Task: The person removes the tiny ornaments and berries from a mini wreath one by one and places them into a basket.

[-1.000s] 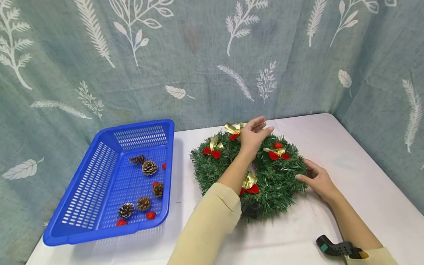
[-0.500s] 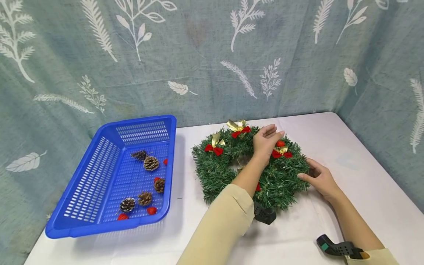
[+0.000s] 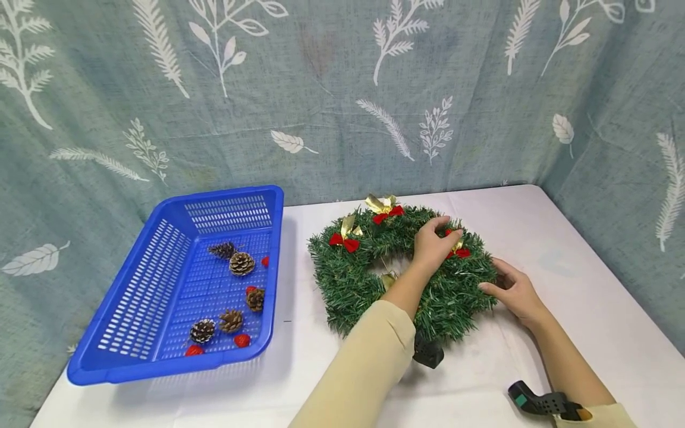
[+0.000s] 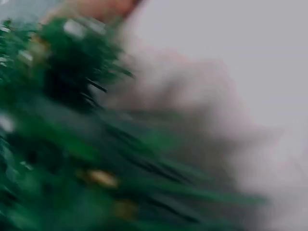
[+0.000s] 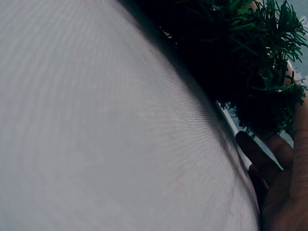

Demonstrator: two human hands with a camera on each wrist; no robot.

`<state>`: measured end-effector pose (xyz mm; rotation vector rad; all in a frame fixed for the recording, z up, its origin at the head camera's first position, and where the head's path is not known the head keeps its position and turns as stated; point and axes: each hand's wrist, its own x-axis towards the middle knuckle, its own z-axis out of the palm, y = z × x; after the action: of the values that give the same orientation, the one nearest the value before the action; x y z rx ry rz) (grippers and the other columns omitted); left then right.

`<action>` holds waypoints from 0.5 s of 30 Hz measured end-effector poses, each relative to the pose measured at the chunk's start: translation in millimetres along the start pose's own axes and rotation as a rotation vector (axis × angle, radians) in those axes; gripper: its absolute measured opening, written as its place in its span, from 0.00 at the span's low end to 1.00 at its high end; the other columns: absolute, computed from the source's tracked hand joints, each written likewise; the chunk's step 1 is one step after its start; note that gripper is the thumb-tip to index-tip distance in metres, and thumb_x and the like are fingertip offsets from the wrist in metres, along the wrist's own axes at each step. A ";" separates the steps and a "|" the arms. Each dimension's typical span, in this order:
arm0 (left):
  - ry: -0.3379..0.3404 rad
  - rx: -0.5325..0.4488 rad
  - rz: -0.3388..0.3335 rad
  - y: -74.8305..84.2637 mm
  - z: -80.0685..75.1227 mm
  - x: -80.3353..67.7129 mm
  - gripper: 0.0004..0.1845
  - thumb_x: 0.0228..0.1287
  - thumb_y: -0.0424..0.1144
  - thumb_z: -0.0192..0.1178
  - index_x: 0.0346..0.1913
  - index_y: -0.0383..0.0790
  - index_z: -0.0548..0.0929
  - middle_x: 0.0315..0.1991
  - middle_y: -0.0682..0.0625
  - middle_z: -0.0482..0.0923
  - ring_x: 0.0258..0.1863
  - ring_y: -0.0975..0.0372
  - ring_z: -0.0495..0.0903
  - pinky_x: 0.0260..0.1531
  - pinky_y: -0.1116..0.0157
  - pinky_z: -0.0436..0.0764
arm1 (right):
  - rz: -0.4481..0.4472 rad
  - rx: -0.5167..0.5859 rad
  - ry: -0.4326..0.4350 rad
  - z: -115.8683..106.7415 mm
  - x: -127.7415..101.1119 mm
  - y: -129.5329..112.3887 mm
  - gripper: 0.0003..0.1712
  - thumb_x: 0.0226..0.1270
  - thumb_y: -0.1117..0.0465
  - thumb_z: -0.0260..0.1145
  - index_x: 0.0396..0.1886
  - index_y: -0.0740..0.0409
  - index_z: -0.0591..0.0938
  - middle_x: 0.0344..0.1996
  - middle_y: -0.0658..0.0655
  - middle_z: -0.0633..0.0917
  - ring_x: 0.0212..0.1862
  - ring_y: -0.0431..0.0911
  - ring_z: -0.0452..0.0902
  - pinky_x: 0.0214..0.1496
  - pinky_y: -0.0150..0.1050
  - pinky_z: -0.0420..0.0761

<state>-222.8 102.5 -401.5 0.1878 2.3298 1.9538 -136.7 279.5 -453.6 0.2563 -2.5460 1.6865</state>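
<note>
A green tinsel wreath (image 3: 348, 291) lies on the table, trimmed with gold ribbons and red bows. My left hand (image 3: 430, 246) reaches across it to the bow (image 3: 459, 252) on its right part, partly covering that bow. The thumb and fingers are apart, with a bit of red showing between them. Another red bow (image 3: 343, 242) sits at the left, and one (image 3: 387, 214) at the back. My right hand (image 3: 514, 291) holds the wreath's right edge, thumb on the near side and fingers behind. The left wrist view is blurred green; the right one shows fingers (image 5: 260, 156) beneath the tinsel.
A blue perforated basket (image 3: 275, 279) stands at the left with several pine cones (image 3: 242, 264) and red strawberries (image 3: 242, 340) inside. A black wrist device (image 3: 540, 404) is on my right forearm. A patterned curtain (image 3: 321, 107) hangs behind the white table (image 3: 305, 380).
My left hand has moved right and a little nearer, from the back middle of the wreath to its right bow, now hiding most of a red strawberry there. My right hand stays at the edge.
</note>
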 end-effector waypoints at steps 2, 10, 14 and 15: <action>0.000 0.028 0.021 -3.1 0.9 -0.8 0.21 0.63 0.43 0.63 0.58 0.45 0.78 0.57 0.53 0.76 0.59 0.61 0.72 0.56 0.61 0.75 | 0.005 -0.007 -0.002 -0.5 0.2 0.0 0.38 0.64 0.68 0.63 0.69 0.74 0.57 0.62 0.59 0.69 0.46 0.22 0.65 0.42 0.18 0.70; 0.032 0.117 0.042 -8.3 4.2 -1.9 0.20 0.63 0.39 0.61 0.58 0.46 0.78 0.57 0.54 0.76 0.61 0.61 0.71 0.58 0.61 0.73 | 0.009 -0.032 -0.005 -0.3 -0.1 -0.6 0.37 0.65 0.68 0.63 0.69 0.74 0.57 0.61 0.64 0.68 0.44 0.24 0.66 0.40 0.20 0.72; 0.016 0.234 0.073 -10.9 4.7 0.3 0.21 0.64 0.40 0.60 0.61 0.48 0.76 0.60 0.55 0.74 0.63 0.60 0.69 0.62 0.61 0.70 | 0.001 -0.026 0.005 0.7 -0.5 -0.2 0.37 0.64 0.67 0.64 0.69 0.73 0.59 0.54 0.36 0.67 0.45 0.23 0.67 0.42 0.19 0.71; 0.013 0.260 0.083 -11.3 4.6 1.0 0.22 0.65 0.40 0.60 0.61 0.48 0.76 0.60 0.55 0.74 0.63 0.60 0.68 0.62 0.61 0.70 | -0.001 -0.023 0.005 0.9 -0.4 -0.2 0.37 0.64 0.67 0.64 0.69 0.73 0.59 0.52 0.32 0.66 0.46 0.22 0.66 0.43 0.19 0.71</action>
<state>-223.5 105.2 -413.4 0.2961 2.6189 1.6821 -136.2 278.6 -453.8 0.2513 -2.5594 1.6539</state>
